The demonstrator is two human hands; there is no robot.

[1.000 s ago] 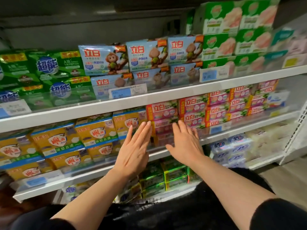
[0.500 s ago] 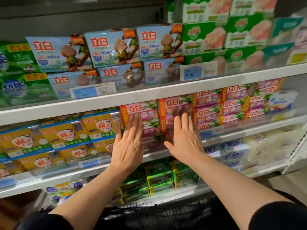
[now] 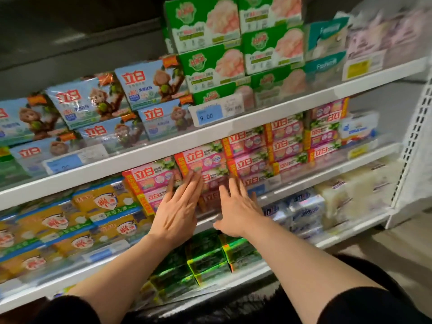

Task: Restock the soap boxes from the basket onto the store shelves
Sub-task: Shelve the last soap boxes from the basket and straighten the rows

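Observation:
Pink soap boxes (image 3: 201,160) with red labels are stacked in rows on the middle shelf (image 3: 327,174). My left hand (image 3: 178,213) lies flat with straight fingers against the front of the pink stack. My right hand (image 3: 237,209) is just beside it, fingers straight and spread, pressing the same stack lower down. Neither hand holds a box. The basket is not in view.
Yellow soap packs (image 3: 102,206) sit left of the pink boxes. Blue monkey-print packs (image 3: 149,85) and green cartons (image 3: 210,64) fill the upper shelf (image 3: 140,150). Dark green packs (image 3: 208,260) and white packs (image 3: 350,192) lie on the lower shelf. A perforated white upright (image 3: 418,146) stands right.
The view has swung left and closer, so the shelves shifted right. Both hands have stayed flat on the pink boxes and have drawn closer together.

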